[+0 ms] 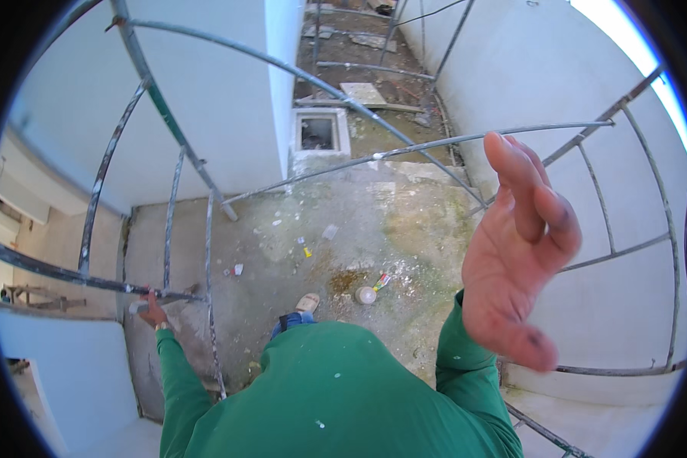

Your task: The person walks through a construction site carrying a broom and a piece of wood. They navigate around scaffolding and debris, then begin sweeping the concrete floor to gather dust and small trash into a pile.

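My left hand [153, 314] is at the lower left, its fingers on a paint-spattered horizontal tube of the scaffold frame [114, 284]. A pale, block-ended tool or bar [143, 307] lies at that hand; whether the hand grips it, the tube or both cannot be told. My right hand [512, 257] is raised at the right with its palm in view, fingers bent and spread, holding nothing. Behind its fingertips runs a scaffold cross brace [464, 139]. A second cross brace [320, 83] crosses that one above the concrete floor.
Another scaffold frame [672, 229] stands by the right wall. On the concrete floor [263, 240] lie a round container [366, 295], a colourful wrapper [382, 281] and litter. A square open pit [317, 133] is ahead, with a board [363, 93] and rubble beyond. White walls flank both sides.
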`<state>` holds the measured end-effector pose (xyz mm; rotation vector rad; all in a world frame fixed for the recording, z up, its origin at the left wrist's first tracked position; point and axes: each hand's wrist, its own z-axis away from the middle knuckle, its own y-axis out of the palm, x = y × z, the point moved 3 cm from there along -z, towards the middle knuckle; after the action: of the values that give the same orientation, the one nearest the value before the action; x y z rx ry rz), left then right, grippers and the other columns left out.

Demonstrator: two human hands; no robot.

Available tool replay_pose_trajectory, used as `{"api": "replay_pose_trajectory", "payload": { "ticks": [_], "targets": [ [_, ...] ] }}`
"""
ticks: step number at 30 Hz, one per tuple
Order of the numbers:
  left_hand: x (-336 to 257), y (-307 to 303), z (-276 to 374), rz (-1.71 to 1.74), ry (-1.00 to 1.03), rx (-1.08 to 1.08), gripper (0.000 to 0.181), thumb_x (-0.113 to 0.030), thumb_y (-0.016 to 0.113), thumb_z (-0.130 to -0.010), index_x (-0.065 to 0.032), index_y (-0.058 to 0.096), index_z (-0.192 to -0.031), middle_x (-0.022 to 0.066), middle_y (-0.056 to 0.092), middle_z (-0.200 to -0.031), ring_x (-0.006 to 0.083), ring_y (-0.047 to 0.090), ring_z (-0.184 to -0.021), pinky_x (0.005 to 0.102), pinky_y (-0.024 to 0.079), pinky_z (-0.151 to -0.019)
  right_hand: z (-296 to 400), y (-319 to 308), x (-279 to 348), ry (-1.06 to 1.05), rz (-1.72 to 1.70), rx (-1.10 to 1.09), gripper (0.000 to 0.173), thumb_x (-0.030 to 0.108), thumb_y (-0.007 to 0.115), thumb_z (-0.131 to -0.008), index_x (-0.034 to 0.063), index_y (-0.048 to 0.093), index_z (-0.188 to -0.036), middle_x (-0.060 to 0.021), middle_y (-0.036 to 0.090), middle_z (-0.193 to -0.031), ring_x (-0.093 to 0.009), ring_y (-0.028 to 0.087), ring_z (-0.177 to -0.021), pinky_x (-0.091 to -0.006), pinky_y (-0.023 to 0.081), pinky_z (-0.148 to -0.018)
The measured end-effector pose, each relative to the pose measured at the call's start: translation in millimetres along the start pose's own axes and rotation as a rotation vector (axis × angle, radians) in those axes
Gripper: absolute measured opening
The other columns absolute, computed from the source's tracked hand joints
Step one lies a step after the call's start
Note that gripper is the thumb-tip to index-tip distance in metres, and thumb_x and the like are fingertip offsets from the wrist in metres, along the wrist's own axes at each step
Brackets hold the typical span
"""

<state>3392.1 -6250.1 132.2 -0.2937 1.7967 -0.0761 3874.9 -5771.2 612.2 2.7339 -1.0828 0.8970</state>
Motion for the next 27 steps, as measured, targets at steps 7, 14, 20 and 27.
{"api": "replay_pose_trajectory", "payload": {
  "ticks": [7,14,20,27],
  "targets": [
    [23,0,62,-0.235,0.158,0.033,0.017,-0.018,0.076,-0.089,-0.0046,0.066,-0.088,0.0118,0.071,-0.101,0.0207,0.065,-0.102,0.0351,0.049,-0.093,188,-62,-90,1.056,0.200,-0.002,0.088,0.075,0.019,-0.099,0.0052,0.047,-0.143,-0.0123,0.053,-0.145,-0.025,0.048,-0.132,-0.0423,0.032,-0.110],
    [-31,-25,86,-0.364,0.179,0.451,0.008,-0.004,0.069,-0.082,-0.0059,0.064,-0.087,0.0099,0.069,-0.090,0.0196,0.066,-0.087,0.0345,0.052,-0.080,370,-119,-99,1.683,0.215,-0.013,0.081,0.072,0.028,-0.101,0.0045,0.059,-0.132,-0.0082,0.066,-0.125,-0.020,0.060,-0.106,-0.0369,0.045,-0.093],
    [-235,22,107,-0.439,0.268,0.986,0.012,0.000,0.063,-0.076,-0.0061,0.060,-0.085,0.0093,0.067,-0.084,0.0244,0.066,-0.081,0.0351,0.052,-0.073,397,-106,-97,1.608,0.227,0.072,0.060,0.056,0.045,-0.104,0.0043,0.060,-0.130,-0.0065,0.067,-0.123,-0.018,0.061,-0.103,-0.0345,0.046,-0.090],
    [-427,109,258,-0.406,0.613,1.333,0.023,-0.017,0.073,-0.076,-0.0141,0.064,-0.097,0.0083,0.068,-0.084,0.0343,0.066,-0.083,0.0459,0.050,-0.073,275,15,-61,1.021,-0.166,0.279,0.059,0.025,0.079,-0.088,0.0067,0.055,-0.138,-0.0102,0.056,-0.143,-0.025,0.055,-0.128,-0.0397,0.043,-0.105]
  ]
}}
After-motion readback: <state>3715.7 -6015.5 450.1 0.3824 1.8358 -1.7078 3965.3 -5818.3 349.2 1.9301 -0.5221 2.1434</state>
